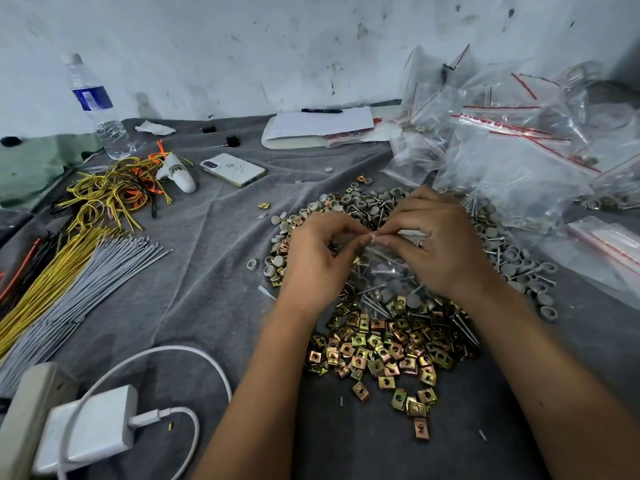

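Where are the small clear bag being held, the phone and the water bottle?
clear bag (pixel 386 268): head view, its filled body.
phone (pixel 232 169): head view, middle of its back.
water bottle (pixel 92 97): head view, its blue label.

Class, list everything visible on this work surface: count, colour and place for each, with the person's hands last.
Small clear plastic zip bag: one, transparent, holding screws and caps, between the hands.
Square brass-coloured metal clips: large pile, gold, near centre.
Round grey plastic caps: many, grey, behind and right of the clips.
Clear zip bags with red strips: a heap, back right.
Plastic water bottle: one, clear with blue label, back left.
White phone: one, centre left.
Yellow and orange wires: a tangle, left.
Thin grey ties: a bundle, left edge.
White charger with cable: one, front left.
Left hand, right hand: both pinch the bag's top.
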### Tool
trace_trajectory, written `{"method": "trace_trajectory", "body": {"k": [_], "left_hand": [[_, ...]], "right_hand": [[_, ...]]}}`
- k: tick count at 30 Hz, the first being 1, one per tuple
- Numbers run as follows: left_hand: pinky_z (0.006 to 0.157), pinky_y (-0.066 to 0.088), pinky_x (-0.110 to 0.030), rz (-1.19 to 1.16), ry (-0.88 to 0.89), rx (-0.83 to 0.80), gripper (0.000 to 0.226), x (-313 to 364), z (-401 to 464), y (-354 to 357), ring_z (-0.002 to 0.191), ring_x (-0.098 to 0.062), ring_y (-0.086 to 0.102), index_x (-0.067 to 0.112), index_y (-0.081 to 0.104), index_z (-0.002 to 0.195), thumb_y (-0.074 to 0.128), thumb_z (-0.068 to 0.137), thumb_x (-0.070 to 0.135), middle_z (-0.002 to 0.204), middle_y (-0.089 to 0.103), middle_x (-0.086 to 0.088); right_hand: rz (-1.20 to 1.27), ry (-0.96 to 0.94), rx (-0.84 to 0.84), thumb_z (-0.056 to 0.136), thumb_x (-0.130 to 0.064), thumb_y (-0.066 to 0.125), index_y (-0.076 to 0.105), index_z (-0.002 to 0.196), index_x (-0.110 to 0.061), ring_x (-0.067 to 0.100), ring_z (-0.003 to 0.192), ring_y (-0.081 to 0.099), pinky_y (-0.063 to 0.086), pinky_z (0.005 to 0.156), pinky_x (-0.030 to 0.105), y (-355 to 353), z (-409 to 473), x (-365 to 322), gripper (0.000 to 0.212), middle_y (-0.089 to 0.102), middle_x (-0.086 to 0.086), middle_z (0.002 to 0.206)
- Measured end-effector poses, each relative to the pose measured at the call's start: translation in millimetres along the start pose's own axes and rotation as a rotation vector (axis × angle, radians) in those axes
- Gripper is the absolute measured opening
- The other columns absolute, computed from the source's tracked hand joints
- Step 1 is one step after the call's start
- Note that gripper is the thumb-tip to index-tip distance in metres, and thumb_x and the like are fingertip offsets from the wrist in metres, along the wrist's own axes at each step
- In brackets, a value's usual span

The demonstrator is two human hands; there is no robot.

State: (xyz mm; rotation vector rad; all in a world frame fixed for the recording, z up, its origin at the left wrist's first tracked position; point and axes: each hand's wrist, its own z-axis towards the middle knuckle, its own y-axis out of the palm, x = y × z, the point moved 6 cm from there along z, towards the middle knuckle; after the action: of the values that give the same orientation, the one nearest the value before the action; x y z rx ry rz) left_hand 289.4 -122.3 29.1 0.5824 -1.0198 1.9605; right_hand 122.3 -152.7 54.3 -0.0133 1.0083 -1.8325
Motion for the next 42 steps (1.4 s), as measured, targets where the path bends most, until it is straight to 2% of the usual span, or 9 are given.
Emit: {"method": "trace_trajectory", "body": {"k": [10, 16, 20, 22, 27, 31, 37, 39, 42], "left_hand": [[0.078, 0.053, -0.047, 0.027, -0.027, 0.078, 0.005, -2, 0, -8, 0.088, -0.012, 0.062, 0.017, 0.074, 0.085, 0.072, 0.084, 0.022, 0.087, 0.067, 0.015], [0.079, 0.053, -0.049, 0.015, -0.019, 0.056, 0.008, 1, 1, -9, 0.089, -0.015, 0.064, 0.015, 0.076, 0.088, 0.074, 0.086, 0.023, 0.088, 0.07, 0.01], [0.075, 0.053, -0.047, -0.005, -0.059, 0.096, 0.008, -4, 1, -13, 0.086, -0.017, 0.062, 0.015, 0.074, 0.085, 0.075, 0.084, 0.023, 0.086, 0.068, 0.009], [0.077, 0.051, -0.043, 0.058, -0.025, 0.088, 0.006, -1, 1, -12, 0.087, -0.015, 0.059, 0.018, 0.073, 0.085, 0.074, 0.085, 0.023, 0.086, 0.068, 0.008], [0.083, 0.034, -0.016, 0.313, 0.112, 0.069, 0.01, 6, 1, -10, 0.096, -0.015, 0.05, 0.019, 0.073, 0.088, 0.076, 0.091, 0.028, 0.096, 0.068, 0.01], [0.076, 0.036, -0.022, 0.256, 0.073, 0.095, 0.011, 5, 0, -12, 0.09, -0.015, 0.049, 0.017, 0.071, 0.079, 0.079, 0.086, 0.019, 0.087, 0.066, 0.011], [0.079, 0.039, -0.025, 0.154, 0.019, 0.085, 0.012, 2, 2, -15, 0.091, -0.013, 0.052, 0.018, 0.072, 0.077, 0.08, 0.084, 0.014, 0.086, 0.067, 0.013], [0.082, 0.039, -0.032, 0.172, 0.036, 0.044, 0.01, 3, 2, -10, 0.094, -0.016, 0.052, 0.019, 0.073, 0.08, 0.08, 0.086, 0.017, 0.09, 0.069, 0.013], [0.083, 0.04, -0.037, 0.214, 0.061, 0.008, 0.007, 5, 0, -5, 0.095, -0.018, 0.053, 0.023, 0.074, 0.085, 0.078, 0.089, 0.027, 0.092, 0.069, 0.015]], "right_hand": [[0.004, 0.041, 0.009, 0.08, -0.009, 0.084, 0.078, 0.086, -0.005, 0.023, 0.089, 0.057, 0.049, 0.077, 0.045, -2, -1, 0, 0.009, 0.069, 0.0, 0.084], [0.025, 0.046, -0.004, 0.084, -0.016, 0.082, 0.08, 0.096, -0.008, 0.021, 0.091, 0.058, 0.049, 0.079, 0.038, -3, -1, 3, 0.014, 0.071, 0.0, 0.09], [-0.007, 0.065, 0.033, 0.084, -0.011, 0.082, 0.078, 0.09, -0.003, 0.022, 0.087, 0.058, 0.049, 0.076, 0.038, -8, -2, 9, 0.01, 0.07, 0.005, 0.085], [-0.019, 0.044, 0.035, 0.083, -0.008, 0.082, 0.077, 0.088, -0.002, 0.022, 0.085, 0.058, 0.049, 0.074, 0.038, -8, -2, 7, 0.009, 0.069, 0.005, 0.083], [-0.01, -0.014, -0.018, 0.084, -0.012, 0.082, 0.078, 0.089, -0.005, 0.02, 0.087, 0.057, 0.047, 0.076, 0.036, -1, -1, -2, 0.01, 0.069, 0.002, 0.086], [0.019, 0.049, 0.039, 0.086, -0.009, 0.08, 0.079, 0.094, -0.004, 0.024, 0.089, 0.061, 0.052, 0.079, 0.044, -9, -2, 10, 0.009, 0.071, 0.005, 0.089], [0.117, 0.064, 0.077, 0.087, -0.013, 0.08, 0.079, 0.098, -0.011, 0.016, 0.096, 0.063, 0.052, 0.085, 0.037, -15, -4, 17, 0.011, 0.071, -0.002, 0.094], [0.111, 0.062, 0.035, 0.086, -0.022, 0.081, 0.079, 0.102, -0.014, 0.017, 0.101, 0.062, 0.05, 0.088, 0.035, -9, -3, 14, 0.019, 0.072, -0.004, 0.099], [0.074, 0.007, 0.047, 0.084, -0.016, 0.081, 0.08, 0.093, -0.01, 0.02, 0.093, 0.061, 0.049, 0.082, 0.034, -7, -1, 8, 0.011, 0.072, -0.003, 0.091]]}}
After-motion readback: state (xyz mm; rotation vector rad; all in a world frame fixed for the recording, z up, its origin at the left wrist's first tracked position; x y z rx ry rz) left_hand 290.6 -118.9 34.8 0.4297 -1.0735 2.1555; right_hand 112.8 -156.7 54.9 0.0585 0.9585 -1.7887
